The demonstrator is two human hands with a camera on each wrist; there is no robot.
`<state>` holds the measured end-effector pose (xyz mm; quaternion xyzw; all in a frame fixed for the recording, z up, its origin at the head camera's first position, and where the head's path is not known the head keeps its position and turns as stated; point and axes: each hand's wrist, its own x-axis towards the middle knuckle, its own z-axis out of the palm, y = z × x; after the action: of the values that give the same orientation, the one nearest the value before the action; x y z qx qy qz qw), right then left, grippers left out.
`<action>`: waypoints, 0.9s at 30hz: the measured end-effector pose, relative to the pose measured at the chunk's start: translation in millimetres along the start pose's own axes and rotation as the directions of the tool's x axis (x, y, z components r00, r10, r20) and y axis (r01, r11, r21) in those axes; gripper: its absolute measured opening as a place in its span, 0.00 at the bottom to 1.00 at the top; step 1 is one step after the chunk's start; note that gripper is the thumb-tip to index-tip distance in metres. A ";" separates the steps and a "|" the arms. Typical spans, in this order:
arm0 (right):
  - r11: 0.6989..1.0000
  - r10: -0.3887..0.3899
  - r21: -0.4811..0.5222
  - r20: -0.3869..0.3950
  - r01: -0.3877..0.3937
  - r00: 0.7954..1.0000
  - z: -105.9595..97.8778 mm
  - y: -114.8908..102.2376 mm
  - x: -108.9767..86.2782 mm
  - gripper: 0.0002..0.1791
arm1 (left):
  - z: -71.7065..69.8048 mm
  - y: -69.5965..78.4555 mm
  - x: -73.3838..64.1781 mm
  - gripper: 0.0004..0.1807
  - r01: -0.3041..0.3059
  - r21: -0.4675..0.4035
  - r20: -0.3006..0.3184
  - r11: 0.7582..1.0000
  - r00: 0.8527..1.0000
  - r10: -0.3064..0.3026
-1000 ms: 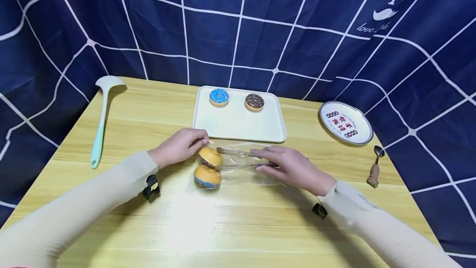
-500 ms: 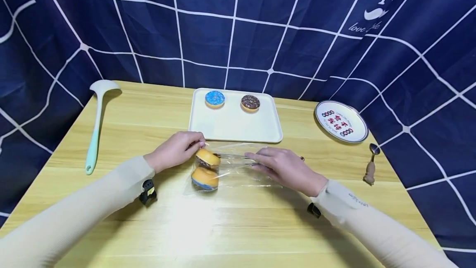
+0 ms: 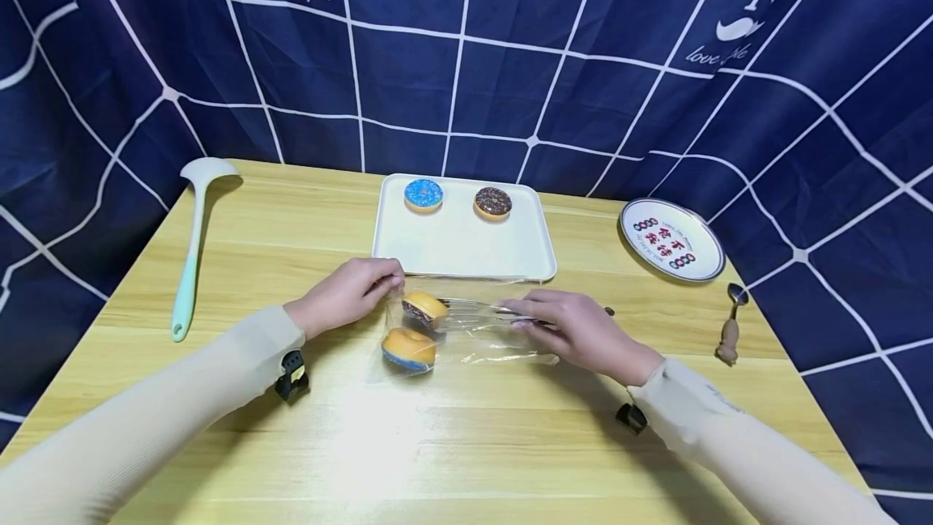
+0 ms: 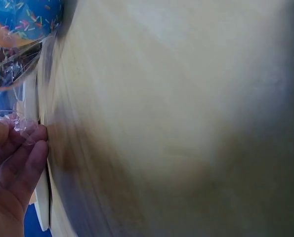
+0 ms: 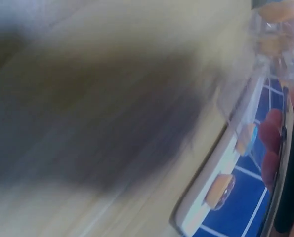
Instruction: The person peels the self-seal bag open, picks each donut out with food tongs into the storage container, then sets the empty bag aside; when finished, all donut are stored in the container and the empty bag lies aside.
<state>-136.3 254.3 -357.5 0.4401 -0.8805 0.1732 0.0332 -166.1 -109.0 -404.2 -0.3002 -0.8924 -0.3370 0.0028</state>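
Note:
My left hand (image 3: 350, 292) pinches the edge of a clear plastic bag (image 3: 496, 347) at its left end, in front of the white tray; the left wrist view shows thumb and fingers on the film. Inside the bag lie a chocolate-coated doughnut (image 3: 425, 309) and, nearer me, a blue-coated doughnut (image 3: 408, 348), showing sprinkles in the left wrist view (image 4: 28, 17). My right hand (image 3: 583, 332) grips a pair of metal tongs (image 3: 474, 308), partly within the bag. Their tips reach the chocolate doughnut's right side; whether they clamp it I cannot tell. Dark handles (image 5: 291, 182) show in the right wrist view.
Behind the bag, the white tray (image 3: 466, 253) carries another blue doughnut (image 3: 423, 195) and another chocolate one (image 3: 492, 203). A ladle (image 3: 191, 266) lies left. To the right are a printed plate (image 3: 670, 240) and a small spoon (image 3: 729, 330). A blue checked curtain (image 3: 408, 63) borders the table.
After reaching left with the tongs, my right hand has drawn back slightly right. The chocolate doughnut has shifted right, away from my left hand, which stays in place.

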 end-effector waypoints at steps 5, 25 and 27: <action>0.983 0.093 0.157 0.047 -0.100 0.995 -8.0 7.8 -11.6 0.20 | -1.0 0.5 -0.3 0.09 0.000 -0.003 0.002 1.000 1.000 0.000; 0.706 0.404 0.537 0.230 -0.462 0.885 -53.6 62.8 -103.1 0.19 | 1.0 -2.8 1.6 0.09 -0.008 0.000 -0.002 1.000 1.000 0.008; 0.690 0.408 0.554 0.235 -0.466 0.882 -57.5 67.4 -109.2 0.18 | 0.0 -2.2 2.0 0.09 -0.011 0.002 0.001 1.000 1.000 0.011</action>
<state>-128.0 394.2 -345.2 0.2127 -0.8602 0.4228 -0.1897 -169.0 -109.3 -405.1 -0.3052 -0.8911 -0.3358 0.0047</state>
